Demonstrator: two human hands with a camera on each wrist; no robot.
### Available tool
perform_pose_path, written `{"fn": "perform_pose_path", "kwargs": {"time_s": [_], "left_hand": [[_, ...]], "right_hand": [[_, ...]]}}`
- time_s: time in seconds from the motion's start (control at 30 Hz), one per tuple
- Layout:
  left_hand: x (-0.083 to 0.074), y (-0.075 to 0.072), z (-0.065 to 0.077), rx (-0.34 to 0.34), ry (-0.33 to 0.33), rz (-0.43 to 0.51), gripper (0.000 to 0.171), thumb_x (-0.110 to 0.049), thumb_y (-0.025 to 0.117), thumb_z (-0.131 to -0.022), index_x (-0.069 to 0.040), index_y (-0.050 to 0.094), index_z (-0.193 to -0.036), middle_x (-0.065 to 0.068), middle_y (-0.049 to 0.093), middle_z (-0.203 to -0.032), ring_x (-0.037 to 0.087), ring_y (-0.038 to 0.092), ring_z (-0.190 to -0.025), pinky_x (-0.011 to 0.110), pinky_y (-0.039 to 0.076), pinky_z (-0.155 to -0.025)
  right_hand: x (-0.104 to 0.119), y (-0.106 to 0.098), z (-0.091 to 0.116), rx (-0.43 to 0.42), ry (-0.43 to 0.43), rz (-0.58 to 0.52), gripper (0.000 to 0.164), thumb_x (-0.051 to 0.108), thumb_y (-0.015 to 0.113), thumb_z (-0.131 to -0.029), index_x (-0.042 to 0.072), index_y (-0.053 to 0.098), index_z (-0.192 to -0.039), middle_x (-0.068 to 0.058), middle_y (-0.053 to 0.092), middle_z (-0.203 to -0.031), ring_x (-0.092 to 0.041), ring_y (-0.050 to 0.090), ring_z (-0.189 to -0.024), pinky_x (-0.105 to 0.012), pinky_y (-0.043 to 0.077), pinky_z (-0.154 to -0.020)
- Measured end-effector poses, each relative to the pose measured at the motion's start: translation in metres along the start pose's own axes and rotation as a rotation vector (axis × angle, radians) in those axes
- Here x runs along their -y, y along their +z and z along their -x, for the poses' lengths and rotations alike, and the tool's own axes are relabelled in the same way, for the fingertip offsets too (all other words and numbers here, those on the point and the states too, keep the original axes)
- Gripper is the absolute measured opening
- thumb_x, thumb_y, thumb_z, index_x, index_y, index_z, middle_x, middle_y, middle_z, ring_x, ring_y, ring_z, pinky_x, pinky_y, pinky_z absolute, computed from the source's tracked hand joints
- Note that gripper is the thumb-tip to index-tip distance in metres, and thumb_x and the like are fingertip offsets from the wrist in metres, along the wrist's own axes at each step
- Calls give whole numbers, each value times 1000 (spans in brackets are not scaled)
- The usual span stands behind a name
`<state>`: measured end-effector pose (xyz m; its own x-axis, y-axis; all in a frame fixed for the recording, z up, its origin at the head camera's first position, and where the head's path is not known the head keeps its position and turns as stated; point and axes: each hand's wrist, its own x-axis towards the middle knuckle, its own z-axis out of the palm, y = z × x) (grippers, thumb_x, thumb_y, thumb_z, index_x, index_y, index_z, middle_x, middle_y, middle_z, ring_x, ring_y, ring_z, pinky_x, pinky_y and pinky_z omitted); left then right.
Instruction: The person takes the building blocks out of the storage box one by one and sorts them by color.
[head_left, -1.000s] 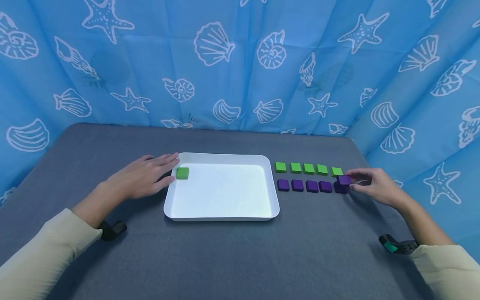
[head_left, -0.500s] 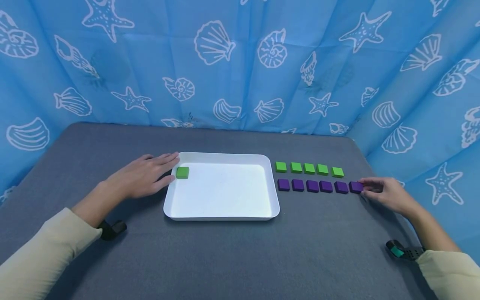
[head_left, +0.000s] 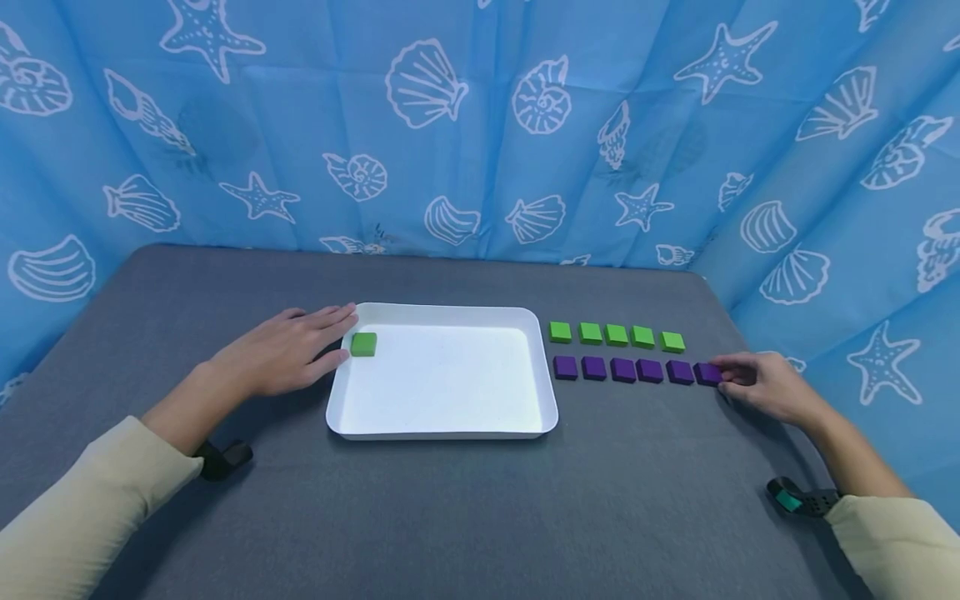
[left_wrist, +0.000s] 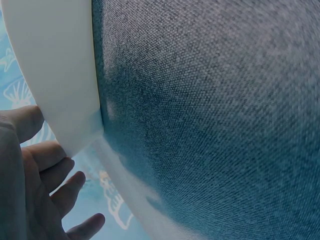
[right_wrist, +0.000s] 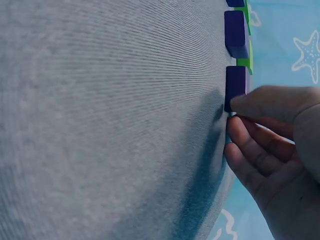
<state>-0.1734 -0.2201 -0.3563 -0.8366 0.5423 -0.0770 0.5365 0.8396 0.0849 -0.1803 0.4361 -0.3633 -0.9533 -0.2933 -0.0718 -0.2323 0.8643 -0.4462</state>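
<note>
My left hand (head_left: 288, 350) rests against the left rim of a white tray (head_left: 450, 383), its fingers fairly straight. In the left wrist view, the thumb and a finger touch the tray wall (left_wrist: 60, 65). One green block (head_left: 363, 344) lies in the tray's upper left corner. At the far right, my right hand (head_left: 772, 390) pinches the end purple block (head_left: 707, 374), which sits on the table. The right wrist view shows the thumb on the near end of this purple block (right_wrist: 235, 82); the fingertips behind it are partly hidden.
Right of the tray, several purple blocks (head_left: 622, 370) form a front row. Behind them runs a row of several green blocks (head_left: 616, 335). All stand on a grey table (head_left: 480, 517). A blue shell-patterned curtain (head_left: 465, 125) hangs behind and to the right.
A second ago my right hand held the purple block over the fifth purple one. It has since been set down to the right, ending the front row. The left hand stays put.
</note>
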Motion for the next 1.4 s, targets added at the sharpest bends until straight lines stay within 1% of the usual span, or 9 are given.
{"fn": "perform_pose_path", "kwargs": {"time_s": [0.13,0.27,0.33,0.5,0.6,0.77,0.97,1.17,1.4], "left_hand": [[0,0,0,0,4,0,63,-37,48,-104,-3,32,-155,17,30,-160,38,34,-144,68,28,-109],[1,0,0,-5,11,-2,62,-36,48,-104,-3,33,-154,17,30,-160,38,34,-144,68,28,-109],[1,0,0,-7,13,-3,62,-36,48,-104,-3,33,-154,17,30,-160,38,34,-144,68,28,-109],[0,-1,0,-3,14,-12,62,-37,47,-105,-3,33,-155,17,30,-160,38,33,-144,67,28,-109],[0,-1,-1,-3,18,-19,62,-37,47,-105,-3,33,-154,17,30,-160,38,33,-144,67,29,-109],[0,-2,-1,-2,21,-31,62,-37,48,-104,-3,34,-154,17,31,-160,38,34,-144,68,29,-108],[2,-1,-1,4,14,-41,63,-38,48,-104,-3,33,-154,17,31,-160,37,34,-144,67,29,-109],[2,-2,0,0,19,-42,63,-37,49,-104,-2,34,-154,18,32,-159,38,34,-144,67,30,-108],[1,-2,0,-5,27,-39,62,-37,48,-104,-2,34,-154,18,32,-159,38,34,-144,67,31,-107]], "right_hand": [[1,-3,-1,32,10,5,42,2,70,-88,-16,59,-123,-19,68,-102,-5,60,-82,-22,51,-67],[3,-7,-7,88,14,7,48,11,68,-91,-15,55,-129,-27,65,-113,-24,65,-94,-25,52,-71],[7,-8,-10,92,23,8,50,16,66,-94,-14,53,-132,-32,62,-120,-36,64,-101,-33,54,-76],[27,-2,-17,-29,31,-11,51,24,63,-98,-9,52,-136,-34,57,-129,-49,58,-112,-59,51,-84],[43,1,-24,-90,-12,-31,50,23,65,-97,-7,53,-135,-32,57,-130,-49,57,-114,-67,45,-88],[72,6,-47,-92,-125,-47,47,19,68,-95,-5,56,-133,-29,60,-128,-45,60,-113,-63,45,-94],[121,5,-83,10,-237,-39,46,20,70,-94,-3,59,-131,-25,63,-126,-40,65,-109,-55,52,-90],[178,3,-113,124,-301,-88,46,20,72,-93,-3,60,-131,-21,63,-128,-35,65,-112,-51,51,-96],[229,24,-141,208,-353,-84,45,17,73,-91,-1,61,-131,-18,65,-127,-30,66,-111,-46,51,-98]]}}
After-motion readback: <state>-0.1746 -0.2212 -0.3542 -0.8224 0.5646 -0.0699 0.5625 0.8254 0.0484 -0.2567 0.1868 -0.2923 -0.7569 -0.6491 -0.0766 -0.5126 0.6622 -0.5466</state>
